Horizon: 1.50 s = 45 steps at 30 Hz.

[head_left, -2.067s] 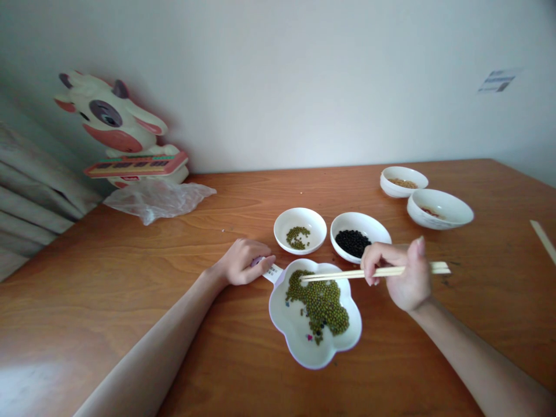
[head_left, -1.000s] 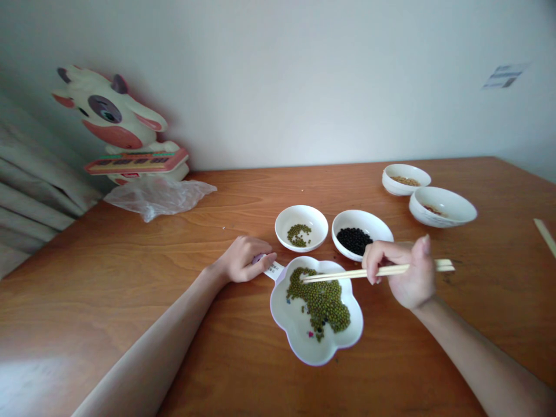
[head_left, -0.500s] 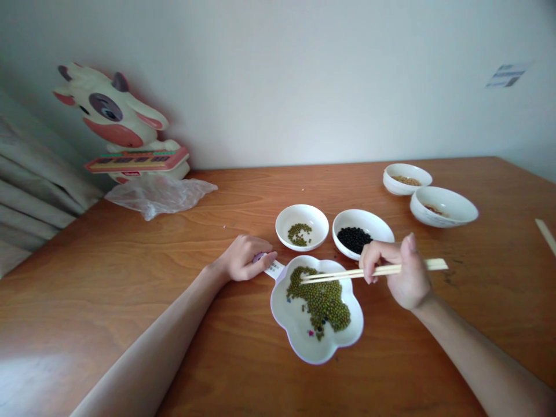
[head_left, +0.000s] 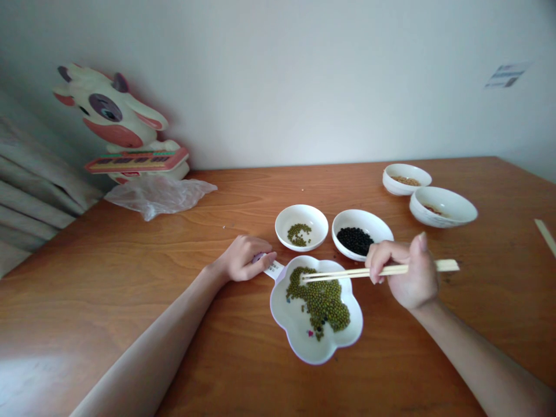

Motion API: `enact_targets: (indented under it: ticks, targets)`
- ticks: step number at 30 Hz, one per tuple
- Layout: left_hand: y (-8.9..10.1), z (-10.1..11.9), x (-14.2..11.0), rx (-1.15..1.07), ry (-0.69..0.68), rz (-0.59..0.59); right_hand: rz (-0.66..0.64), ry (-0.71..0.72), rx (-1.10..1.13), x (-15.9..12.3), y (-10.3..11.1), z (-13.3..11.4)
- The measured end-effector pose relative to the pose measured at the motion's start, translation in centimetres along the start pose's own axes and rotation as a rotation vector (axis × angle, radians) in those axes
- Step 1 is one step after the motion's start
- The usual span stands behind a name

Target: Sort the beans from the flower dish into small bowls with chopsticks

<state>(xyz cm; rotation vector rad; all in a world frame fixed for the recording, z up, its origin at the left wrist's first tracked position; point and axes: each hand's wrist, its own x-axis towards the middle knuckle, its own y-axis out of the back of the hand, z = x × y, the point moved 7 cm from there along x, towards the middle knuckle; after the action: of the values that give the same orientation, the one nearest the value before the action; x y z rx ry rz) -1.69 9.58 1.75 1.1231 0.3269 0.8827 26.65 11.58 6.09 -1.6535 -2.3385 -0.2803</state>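
Note:
My left hand (head_left: 247, 258) is closed around the handle of a flower-shaped bowl (head_left: 299, 346), white with a lilac rim. Green mung beans (head_left: 321, 301) cover much of its inside, with a few dark beans among them near the lower part. My right hand (head_left: 406, 271) holds a pair of wooden chopsticks (head_left: 347, 273), their tips over the mung beans at the bowl's upper left. Whether the tips pinch a bean is too small to tell. Just behind stand a white bowl (head_left: 282, 223) with some mung beans and a white bowl (head_left: 380, 223) of black beans.
Two more white bowls stand at the back right, one with yellowish grains (head_left: 406, 180), the other (head_left: 452, 209) with reddish bits. A cow-shaped toy keyboard (head_left: 139, 156) and a crumpled plastic bag (head_left: 160, 194) sit at the back left. A pale stick (head_left: 545, 234) lies at the right edge.
My right hand has shifted slightly to the right along with the chopsticks' rear ends; the tips stay over nearly the same spot. My left hand and the flower-shaped bowl have not visibly moved.

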Motion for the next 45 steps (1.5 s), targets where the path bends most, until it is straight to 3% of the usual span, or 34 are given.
enact_targets:
  ticks: [11, 21, 27, 34, 45]
  targets:
    - [-0.1, -0.2, -0.1, 0.006, 0.013, -0.001, 0.163, 0.225, 0.098, 0.6, 3.0, -1.7]
    - [0.0, 0.0, 0.0, -0.005, 0.008, 0.002, 0.239, 0.170, 0.136, 1.1, 3.0, -1.4]
    - [-0.1, -0.2, -0.1, -0.008, 0.011, 0.000, 0.099, 0.128, 0.170, 1.0, 2.3, -1.2]
    - [-0.2, -0.2, -0.1, 0.003, 0.003, -0.005, -0.078, 0.052, 0.058, 0.8, 0.3, -0.9]
    - [-0.2, -0.3, -0.2, 0.014, 0.011, 0.001, -0.143, -0.027, -0.040, 0.2, -0.8, 0.4]
